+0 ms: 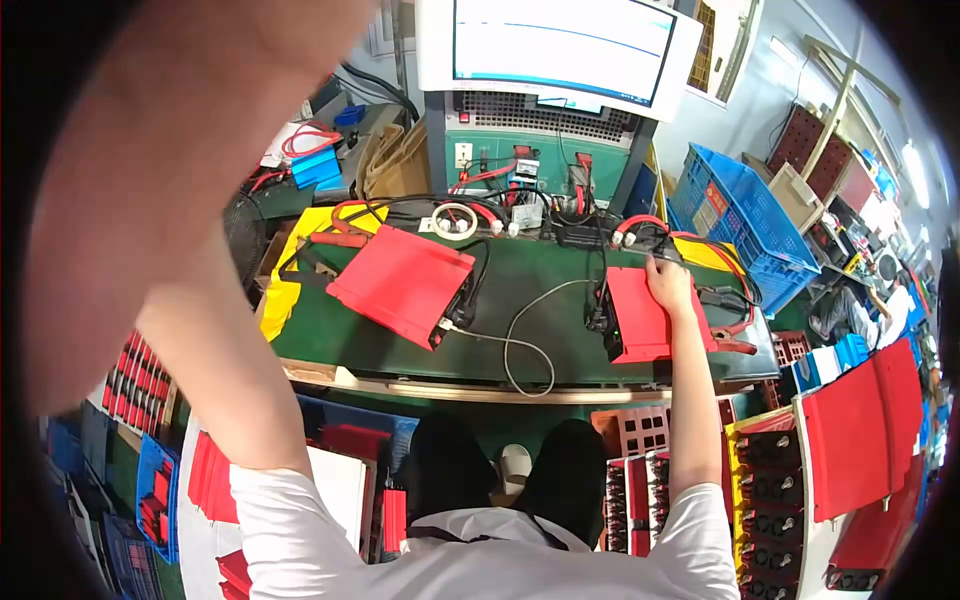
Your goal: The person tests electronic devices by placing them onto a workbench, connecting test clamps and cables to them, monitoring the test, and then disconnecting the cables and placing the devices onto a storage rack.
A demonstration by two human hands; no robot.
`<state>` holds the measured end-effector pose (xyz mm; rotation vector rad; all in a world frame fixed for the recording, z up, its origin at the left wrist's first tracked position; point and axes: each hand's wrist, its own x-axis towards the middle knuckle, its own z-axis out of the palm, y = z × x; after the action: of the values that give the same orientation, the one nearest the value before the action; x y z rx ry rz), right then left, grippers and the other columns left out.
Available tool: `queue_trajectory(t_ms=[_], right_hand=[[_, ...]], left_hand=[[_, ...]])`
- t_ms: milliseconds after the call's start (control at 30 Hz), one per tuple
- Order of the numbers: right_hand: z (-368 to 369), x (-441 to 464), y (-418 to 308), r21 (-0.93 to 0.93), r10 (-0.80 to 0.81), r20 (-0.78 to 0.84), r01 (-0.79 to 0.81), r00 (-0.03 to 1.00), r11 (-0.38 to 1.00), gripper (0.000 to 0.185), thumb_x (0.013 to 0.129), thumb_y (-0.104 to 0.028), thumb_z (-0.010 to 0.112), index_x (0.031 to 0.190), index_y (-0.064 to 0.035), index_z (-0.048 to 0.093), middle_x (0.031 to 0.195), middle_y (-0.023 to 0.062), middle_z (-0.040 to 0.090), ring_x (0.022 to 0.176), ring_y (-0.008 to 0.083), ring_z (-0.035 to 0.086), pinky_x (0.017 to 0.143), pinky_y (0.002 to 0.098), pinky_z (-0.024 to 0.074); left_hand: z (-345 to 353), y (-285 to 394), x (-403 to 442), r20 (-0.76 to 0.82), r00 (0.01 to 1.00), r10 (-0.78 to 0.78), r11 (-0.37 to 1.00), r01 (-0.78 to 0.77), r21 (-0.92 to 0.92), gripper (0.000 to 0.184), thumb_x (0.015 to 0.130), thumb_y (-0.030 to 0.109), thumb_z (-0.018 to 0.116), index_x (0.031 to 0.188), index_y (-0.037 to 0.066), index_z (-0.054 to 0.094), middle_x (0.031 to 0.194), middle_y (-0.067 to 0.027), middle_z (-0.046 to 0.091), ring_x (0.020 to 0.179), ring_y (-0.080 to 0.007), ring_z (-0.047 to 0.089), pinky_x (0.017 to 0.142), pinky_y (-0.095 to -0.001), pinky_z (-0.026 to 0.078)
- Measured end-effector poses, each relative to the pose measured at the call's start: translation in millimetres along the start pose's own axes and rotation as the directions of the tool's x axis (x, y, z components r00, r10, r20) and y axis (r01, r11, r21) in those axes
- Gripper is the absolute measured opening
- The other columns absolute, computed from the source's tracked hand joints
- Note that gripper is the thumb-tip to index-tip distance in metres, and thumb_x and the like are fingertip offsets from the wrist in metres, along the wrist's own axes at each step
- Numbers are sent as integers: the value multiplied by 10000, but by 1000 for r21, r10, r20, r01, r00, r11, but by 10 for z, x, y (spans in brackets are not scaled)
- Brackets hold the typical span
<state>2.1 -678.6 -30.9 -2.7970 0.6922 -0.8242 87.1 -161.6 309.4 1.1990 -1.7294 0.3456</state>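
Observation:
My left hand (170, 170) is raised very close to the camera, large and blurred at the upper left; its fingers cannot be made out. On the right of the green bench, my right hand (674, 287) is closed over the far edge of a red metal box (636, 318). Its fingertips are partly hidden there. A second red metal box (402, 282) lies tilted to the left of it. From that box's black end a grey cable (508, 342) loops across the bench. Red clamps (338, 240) and thick leads lie behind the boxes.
A monitor (562, 45) stands above a green test panel (480, 150) at the back. A roll of tape (455, 222) lies among cables. A blue crate (740, 225) is at the right. Stacked red panels (862, 430) and rows of black parts (770, 500) flank my legs below the wooden bench edge (440, 388).

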Motion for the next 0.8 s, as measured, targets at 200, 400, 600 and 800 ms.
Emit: queue_trajectory(t_ms=[200, 400, 600, 800], right_hand=[[33, 7, 27, 32, -6, -5, 6, 1000, 999, 509, 1059, -416, 525, 890, -15, 789, 888, 260, 739, 918, 464, 718, 934, 543, 521], [-1, -25, -6, 17, -7, -1, 7, 1000, 1000, 504, 1060, -410, 519, 900, -18, 793, 889, 265, 741, 913, 470, 718, 934, 551, 523], [-16, 27, 1, 6, 14, 17, -14, 1000, 1000, 502, 1062, -413, 516, 915, -23, 795, 908, 253, 747, 923, 464, 718, 938, 551, 522], [1, 14, 36, 44, -25, -7, 25, 1000, 999, 495, 1053, -425, 554, 904, -14, 786, 897, 280, 725, 936, 481, 708, 886, 551, 550]], left_hand=[[50, -29, 16, 1, 1000, 2, 1000, -2, -8, 666, 1110, 519, 378, 1383, -52, 584, 1361, -231, 659, 1252, -314, 636, 1112, -431, 435], [75, -32, 23, 7, 1000, -7, 1000, 7, -23, 658, 1107, 514, 394, 1389, -51, 578, 1358, -231, 660, 1251, -315, 638, 1112, -432, 438], [130, -99, -6, -9, 1000, -3, 999, 3, -36, 651, 1103, 508, 411, 1395, -51, 572, 1355, -231, 660, 1250, -316, 641, 1113, -434, 441], [287, -114, -19, -6, 1000, 11, 996, -12, -88, 645, 1100, 503, 428, 1401, -51, 566, 1352, -231, 660, 1249, -318, 643, 1113, -436, 444]])
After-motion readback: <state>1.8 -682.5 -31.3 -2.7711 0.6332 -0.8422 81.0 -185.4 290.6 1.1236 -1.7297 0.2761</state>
